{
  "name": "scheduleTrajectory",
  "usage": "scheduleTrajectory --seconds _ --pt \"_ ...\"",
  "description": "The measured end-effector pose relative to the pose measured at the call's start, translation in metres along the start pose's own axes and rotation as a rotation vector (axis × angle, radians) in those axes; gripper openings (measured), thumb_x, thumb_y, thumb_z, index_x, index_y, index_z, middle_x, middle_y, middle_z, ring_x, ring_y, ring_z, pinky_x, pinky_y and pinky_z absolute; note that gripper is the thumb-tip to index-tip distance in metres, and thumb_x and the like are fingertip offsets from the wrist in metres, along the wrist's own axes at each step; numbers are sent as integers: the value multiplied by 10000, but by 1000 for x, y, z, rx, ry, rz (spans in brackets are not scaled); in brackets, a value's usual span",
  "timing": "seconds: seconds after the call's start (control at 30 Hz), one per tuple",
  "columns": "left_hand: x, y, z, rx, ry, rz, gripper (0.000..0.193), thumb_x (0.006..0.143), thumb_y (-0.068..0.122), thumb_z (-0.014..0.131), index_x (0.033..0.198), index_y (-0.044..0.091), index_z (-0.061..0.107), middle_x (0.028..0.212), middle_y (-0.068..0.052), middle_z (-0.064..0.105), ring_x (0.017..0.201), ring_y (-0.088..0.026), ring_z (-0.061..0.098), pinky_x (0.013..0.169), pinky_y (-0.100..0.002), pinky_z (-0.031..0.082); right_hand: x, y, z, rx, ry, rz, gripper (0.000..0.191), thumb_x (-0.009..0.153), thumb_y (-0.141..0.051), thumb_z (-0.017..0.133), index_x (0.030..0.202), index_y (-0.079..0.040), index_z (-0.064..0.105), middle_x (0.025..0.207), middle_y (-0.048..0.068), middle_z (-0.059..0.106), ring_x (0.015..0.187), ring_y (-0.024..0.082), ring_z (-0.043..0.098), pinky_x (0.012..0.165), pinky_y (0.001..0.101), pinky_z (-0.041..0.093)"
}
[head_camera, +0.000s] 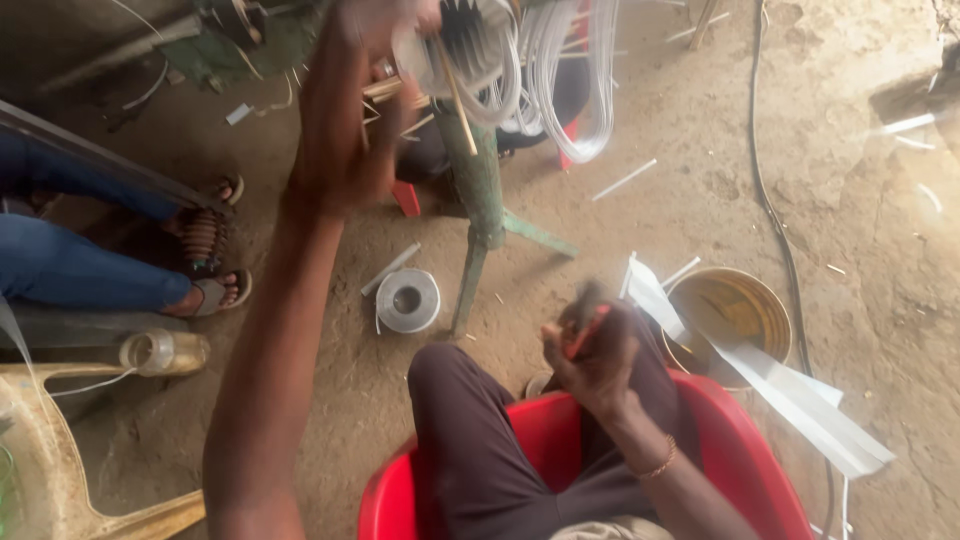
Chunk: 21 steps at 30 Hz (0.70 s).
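My left hand is raised up against a bundle of white wire coils mounted on a green metal stand; its fingers are blurred and close around the left edge of the coils near a thin wooden stick. Down over my lap, my right hand is closed on a small red-handled tool. I sit in a red plastic chair.
A roll of white tape lies on the dirt floor by the stand's foot. A round metal tin with white paper strips sits at right. Another person's legs in jeans and sandals are at left, beside a clear jar. A black cable runs along the right.
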<state>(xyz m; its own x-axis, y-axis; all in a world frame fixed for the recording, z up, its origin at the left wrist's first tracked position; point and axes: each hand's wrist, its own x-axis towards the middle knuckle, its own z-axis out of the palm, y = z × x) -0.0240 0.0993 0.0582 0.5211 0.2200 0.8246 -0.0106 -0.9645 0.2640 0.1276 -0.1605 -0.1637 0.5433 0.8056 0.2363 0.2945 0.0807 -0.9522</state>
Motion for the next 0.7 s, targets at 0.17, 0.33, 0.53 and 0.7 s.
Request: scheduleTrajectory --seconds 0.17,0.33,0.53,0.7 --pt "-26 -22 -2 246 -190 220 335 1162 411 540 1446 237 570 1643 -188 309 1566 -386 288 1295 -537 252 62 -51 -6 -359 118 -454 313 780 -102 866 957 -79 609 756 38 653 655 134 646 585 277 510" --pt "-28 -27 18 363 -97 260 342 1133 333 808 1390 284 588 1670 -83 357 1601 -350 287 1318 -560 248 120 -66 13 -235 107 -908 616 854 -82 948 1234 -28 466 879 57 661 715 155 641 616 271 513" --pt "-31 -29 33 334 -1 243 275 1039 250 826 1250 264 650 1615 41 462 1584 -295 306 1309 -535 277 142 -68 29 -271 157 -897 617 785 -71 932 1214 -44 488 959 91 666 725 170 639 621 300 520" --pt "-30 -31 39 344 64 242 218 1033 209 827 1180 231 668 1568 53 499 1568 -283 324 1329 -543 301 140 -65 38 -301 237 -811 553 786 -37 899 1211 -81 549 1040 97 700 816 197 712 703 302 568"
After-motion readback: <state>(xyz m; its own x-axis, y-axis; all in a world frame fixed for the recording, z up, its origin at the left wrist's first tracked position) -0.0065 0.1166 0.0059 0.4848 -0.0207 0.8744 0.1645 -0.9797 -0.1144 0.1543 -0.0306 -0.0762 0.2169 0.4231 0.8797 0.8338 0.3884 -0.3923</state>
